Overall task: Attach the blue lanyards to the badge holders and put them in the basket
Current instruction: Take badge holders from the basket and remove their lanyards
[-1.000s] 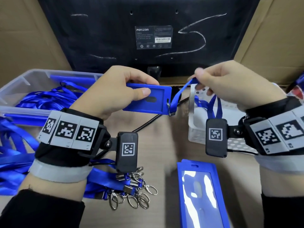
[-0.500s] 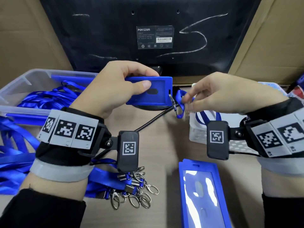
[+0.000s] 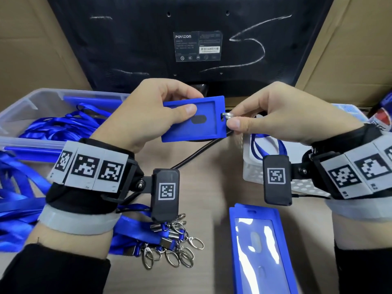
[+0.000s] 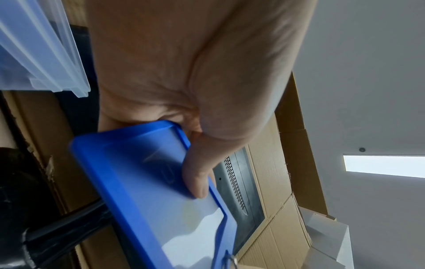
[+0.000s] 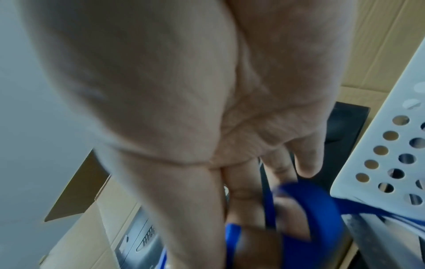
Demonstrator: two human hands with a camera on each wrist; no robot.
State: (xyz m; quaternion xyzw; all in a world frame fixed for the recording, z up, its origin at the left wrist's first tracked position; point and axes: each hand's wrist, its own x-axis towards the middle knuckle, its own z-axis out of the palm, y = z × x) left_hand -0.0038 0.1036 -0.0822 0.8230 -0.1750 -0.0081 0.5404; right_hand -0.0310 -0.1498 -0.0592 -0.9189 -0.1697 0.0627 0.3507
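Note:
My left hand (image 3: 161, 111) grips a blue badge holder (image 3: 203, 128) flat above the table, thumb on its face; the holder (image 4: 147, 191) also fills the left wrist view. My right hand (image 3: 275, 115) pinches the metal clip (image 3: 227, 116) of a blue lanyard at the slot in the holder's right end. The lanyard strap (image 3: 258, 149) hangs under that hand into the white perforated basket (image 3: 252, 172). Blurred blue strap (image 5: 303, 205) loops by the fingers in the right wrist view. A second badge holder (image 3: 258, 249) lies on the table in front.
A clear plastic bin (image 3: 40, 98) at the left holds several blue lanyards. More lanyards with metal clips (image 3: 176, 249) lie under my left wrist. A black monitor back (image 3: 191, 43) stands behind, its cable (image 3: 197, 151) running across the table. Cardboard walls flank it.
My right hand has moved left from the strap to the clip and now holds it at the holder's slot. The left hand tilted the holder slightly and kept its grip.

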